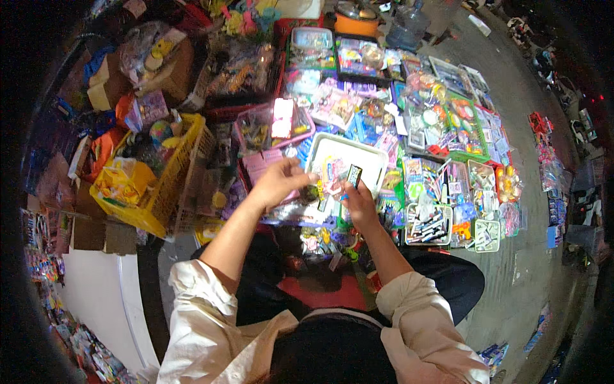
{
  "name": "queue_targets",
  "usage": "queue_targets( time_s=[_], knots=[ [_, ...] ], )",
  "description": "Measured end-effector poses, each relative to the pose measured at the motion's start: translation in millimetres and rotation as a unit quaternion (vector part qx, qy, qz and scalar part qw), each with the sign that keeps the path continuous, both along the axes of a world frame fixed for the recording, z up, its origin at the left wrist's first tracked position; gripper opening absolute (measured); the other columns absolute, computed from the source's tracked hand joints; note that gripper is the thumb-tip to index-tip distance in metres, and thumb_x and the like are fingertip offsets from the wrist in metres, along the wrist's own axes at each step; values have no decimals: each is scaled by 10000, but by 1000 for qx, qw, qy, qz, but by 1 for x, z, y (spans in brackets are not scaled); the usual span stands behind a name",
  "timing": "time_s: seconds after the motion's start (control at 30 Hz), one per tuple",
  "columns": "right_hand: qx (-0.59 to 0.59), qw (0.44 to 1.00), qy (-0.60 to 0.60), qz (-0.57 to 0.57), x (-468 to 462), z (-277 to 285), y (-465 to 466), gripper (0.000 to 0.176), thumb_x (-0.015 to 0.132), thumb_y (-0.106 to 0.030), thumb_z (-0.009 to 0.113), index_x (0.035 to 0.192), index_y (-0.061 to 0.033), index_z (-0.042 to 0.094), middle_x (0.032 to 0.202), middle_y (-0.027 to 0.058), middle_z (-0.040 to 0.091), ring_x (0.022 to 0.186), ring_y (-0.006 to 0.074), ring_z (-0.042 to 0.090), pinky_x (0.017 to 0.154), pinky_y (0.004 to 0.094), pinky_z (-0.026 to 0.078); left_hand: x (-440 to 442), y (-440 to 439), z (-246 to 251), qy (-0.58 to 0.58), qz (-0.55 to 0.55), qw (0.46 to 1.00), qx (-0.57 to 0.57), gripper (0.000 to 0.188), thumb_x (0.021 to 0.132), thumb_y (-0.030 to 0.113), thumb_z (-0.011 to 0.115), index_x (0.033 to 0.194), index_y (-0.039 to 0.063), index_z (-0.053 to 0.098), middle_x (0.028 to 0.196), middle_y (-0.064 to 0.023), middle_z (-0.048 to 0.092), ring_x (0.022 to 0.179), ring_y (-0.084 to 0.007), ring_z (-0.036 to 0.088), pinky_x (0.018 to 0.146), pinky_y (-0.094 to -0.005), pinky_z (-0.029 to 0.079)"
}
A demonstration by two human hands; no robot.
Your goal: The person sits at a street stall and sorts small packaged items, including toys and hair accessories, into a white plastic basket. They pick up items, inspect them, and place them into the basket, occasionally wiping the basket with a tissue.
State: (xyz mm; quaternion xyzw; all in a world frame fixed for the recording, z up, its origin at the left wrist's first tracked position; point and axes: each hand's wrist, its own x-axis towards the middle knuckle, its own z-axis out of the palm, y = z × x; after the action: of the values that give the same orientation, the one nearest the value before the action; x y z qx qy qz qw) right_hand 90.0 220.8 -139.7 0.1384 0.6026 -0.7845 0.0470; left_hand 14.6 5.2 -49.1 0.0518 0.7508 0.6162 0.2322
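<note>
Pinched in the fingers of my right hand (360,205) is a small clear plastic packet (331,178) with coloured bits and a black label strip bearing writing. It hangs over a white plastic tray (367,151), which looks brightly lit with a bare inner floor. My left hand (280,185) hovers at the tray's left side, thumb and fingers apart, and nothing shows between them. Its thumb tip comes close to the packet's left edge; contact there is unclear. Beneath the left hand lie pink packs (261,165), partly hidden by it.
Baskets of small toys and stationery crowd the display, among them a pen basket (428,225) and a green basket (467,127). On the left stands a yellow plastic crate (165,201) beside cardboard boxes (112,81). An orange pot (356,21) and a water jug (407,26) are behind.
</note>
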Motion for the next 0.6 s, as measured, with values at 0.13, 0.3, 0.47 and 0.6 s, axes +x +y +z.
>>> queue_targets(
  time_s=[0.13, 0.3, 0.47, 0.6],
  knots=[
    [-59, 996, 61, -8, 10, 47, -13, 364, 969, -312, 484, 1197, -28, 490, 1047, 66, 583, 978, 168, 592, 878, 356, 504, 10, 7, 11, -124, -27, 987, 94, 221, 887, 201, 683, 1006, 20, 640, 914, -40, 661, 785, -97, 609, 739, -245, 504],
    [-106, 990, 77, -46, 22, 74, -13, 260, 988, -178, 430, 1160, 11, 479, 987, 90, 601, 910, 177, 630, 852, 352, 545, 8, 9, 17, -129, 10, 977, 171, 189, 939, 196, 604, 970, 12, 635, 902, -67, 674, 748, -126, 649, 672, -242, 541],
    [15, 991, 92, -95, 24, 84, -12, 293, 967, -216, 452, 1086, 50, 490, 955, 139, 636, 780, 196, 668, 666, 300, 586, 16, 15, 23, -114, -13, 983, 140, 277, 938, 257, 608, 1021, -6, 619, 922, -78, 668, 782, -151, 669, 666, -245, 554],
    [54, 988, 105, -104, 23, 89, -17, 262, 959, -216, 509, 1039, 31, 538, 887, 114, 650, 686, 153, 646, 611, 276, 566, 26, 25, 25, -87, -150, 976, 131, 260, 892, 165, 669, 1082, 0, 602, 891, -81, 669, 754, -152, 680, 622, -241, 552]
  ],
)
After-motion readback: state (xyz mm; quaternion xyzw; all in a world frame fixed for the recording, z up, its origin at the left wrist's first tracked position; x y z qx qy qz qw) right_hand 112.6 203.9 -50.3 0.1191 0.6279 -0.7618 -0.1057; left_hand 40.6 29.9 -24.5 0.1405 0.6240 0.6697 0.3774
